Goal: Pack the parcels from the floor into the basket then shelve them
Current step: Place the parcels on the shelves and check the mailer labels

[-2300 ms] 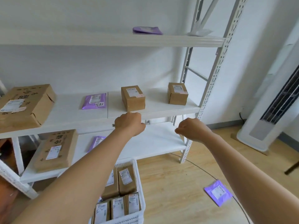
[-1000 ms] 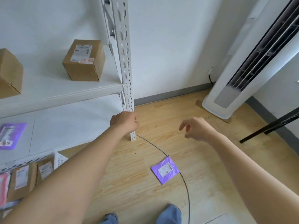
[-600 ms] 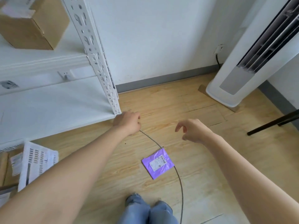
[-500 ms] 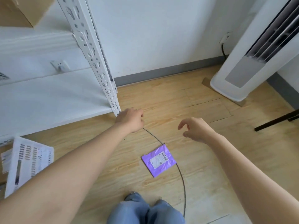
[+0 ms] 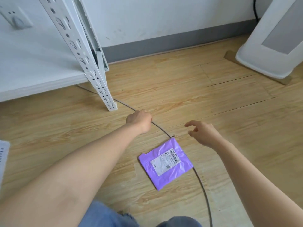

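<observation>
Reaching out, my left hand [image 5: 139, 119] is a closed fist with nothing in it. Next, the flat purple parcel [image 5: 165, 163] with a white label lies on the floor. My right hand [image 5: 202, 132] is open. Everything looks closer than before.

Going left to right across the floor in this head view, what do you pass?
White basket edge → shelf post → left hand, curled into a fist → purple parcel → right hand, fingers loosely spread → white standing unit.
</observation>
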Demonstrator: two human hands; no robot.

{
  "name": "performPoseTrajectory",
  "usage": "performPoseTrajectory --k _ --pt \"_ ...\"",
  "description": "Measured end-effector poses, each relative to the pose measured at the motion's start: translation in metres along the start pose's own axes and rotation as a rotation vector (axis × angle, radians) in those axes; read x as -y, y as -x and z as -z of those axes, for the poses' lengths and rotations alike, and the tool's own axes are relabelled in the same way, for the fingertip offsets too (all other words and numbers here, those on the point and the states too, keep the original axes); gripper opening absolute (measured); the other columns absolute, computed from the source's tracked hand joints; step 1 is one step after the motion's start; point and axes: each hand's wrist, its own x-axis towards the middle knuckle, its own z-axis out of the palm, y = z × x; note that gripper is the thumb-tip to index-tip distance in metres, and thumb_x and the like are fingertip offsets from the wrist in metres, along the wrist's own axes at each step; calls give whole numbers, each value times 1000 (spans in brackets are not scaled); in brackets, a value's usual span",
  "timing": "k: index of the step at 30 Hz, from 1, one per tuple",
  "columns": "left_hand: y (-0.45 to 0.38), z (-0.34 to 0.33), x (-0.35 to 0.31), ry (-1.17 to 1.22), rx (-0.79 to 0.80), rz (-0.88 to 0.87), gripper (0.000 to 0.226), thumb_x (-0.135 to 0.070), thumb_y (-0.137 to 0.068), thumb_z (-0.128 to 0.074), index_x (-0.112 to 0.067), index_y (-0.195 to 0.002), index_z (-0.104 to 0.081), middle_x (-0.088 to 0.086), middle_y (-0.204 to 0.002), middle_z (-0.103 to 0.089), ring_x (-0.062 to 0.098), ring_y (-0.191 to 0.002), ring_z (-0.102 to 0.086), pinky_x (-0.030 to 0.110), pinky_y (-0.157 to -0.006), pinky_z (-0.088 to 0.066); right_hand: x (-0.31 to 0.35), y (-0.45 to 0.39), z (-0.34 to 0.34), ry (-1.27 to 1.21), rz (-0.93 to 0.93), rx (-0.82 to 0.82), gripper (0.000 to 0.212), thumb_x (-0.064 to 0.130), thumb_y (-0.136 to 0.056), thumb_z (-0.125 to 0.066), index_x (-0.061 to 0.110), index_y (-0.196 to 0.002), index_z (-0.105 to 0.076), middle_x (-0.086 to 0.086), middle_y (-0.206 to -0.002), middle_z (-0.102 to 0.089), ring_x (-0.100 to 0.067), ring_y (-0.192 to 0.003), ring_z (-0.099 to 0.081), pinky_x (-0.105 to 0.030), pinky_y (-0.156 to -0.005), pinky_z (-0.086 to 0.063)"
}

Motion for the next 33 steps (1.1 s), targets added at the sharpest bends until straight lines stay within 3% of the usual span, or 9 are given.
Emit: performPoseTrajectory --k 7,10,13,16,21,26,28,30,33 --pt "-45 -126 -3 176 156 -21 60 -4 -84 -37 -35 -134 -41 11 -132 -44 31 -118 -48 36 -92 -45 -76 -19 -120 -242 -141 100 38 10 -88 -49 21 -124 -53 2 -68 -55 -19 -64 -54 -24 -61 -45" --pt "-56 -172 -6 276 179 -31 69 -3 -84 -37 -41 -141 -28 14 -133 -41 35 -119 -44 36 -91 -45 -97 -20 -158 -352 -228 196 47 13 -88 -48 28 -132 -44 1 -64 -53 -15 -52 -50 -15 -45 -39" --pt "-55 -208 -7 246 300 -22 70 -10 -86 -41 -43 -143 -17 16 -131 -44 35 -124 -38 35 -99 -35 -107 -7 -188 -438 -309 384 58 20 -88 -49 45 -136 -28 1 -75 -53 -16 -64 -51 -21 -54 -40" --pt "-47 -228 -4 249 398 5 72 -17 -86 -50 -39 -145 -16 17 -127 -45 35 -121 -41 32 -99 -30 -115 3 -204 -603 -314 380 63 20 -86 -51 55 -131 -24 6 -82 -56 -12 -81 -53 -25 -65 -44" --pt "-45 -225 1 548 363 8 67 -6 -80 -60 -32 -137 -35 21 -124 -48 30 -101 -54 29 -83 -43 -113 -3 -207 -939 -384 261 47 11 -88 -54 40 -124 -45 0 -83 -51 -20 -80 -58 -32 -73 -51" --pt "-53 -190 -1 900 354 -51 76 14 -78 -57 -26 -139 -39 5 -142 -42 16 -129 -40 32 -108 -34 -101 -15 -175 -1055 -402 118 56 -3 -85 -54 35 -126 -46 -6 -87 -53 -18 -69 -58 -31 -60 -52" --pt "-58 -171 -3 1004 366 -44 73 18 -78 -55 -23 -138 -42 5 -141 -43 16 -119 -46 38 -108 -35 -91 -21 -156 -1038 -391 51 68 -9 -82 -52 36 -132 -41 -7 -92 -55 -19 -72 -56 -29 -62 -52" --pt "-57 -148 -5 1056 391 -36 70 18 -80 -53 -24 -134 -46 7 -128 -49 18 -98 -44 40 -97 -41 -76 -22 -136 -1004 -376 6 72 -12 -80 -51 34 -135 -41 -5 -93 -54 -19 -72 -54 -28 -62 -50" --pt "-43 -105 -7 1058 395 -49 67 16 -80 -54 -32 -126 -51 7 -108 -49 20 -89 -39 29 -72 -39 -48 -6 -99 -917 -330 -56 67 -12 -79 -49 34 -129 -47 -2 -82 -54 -14 -63 -51 -21 -53 -47"
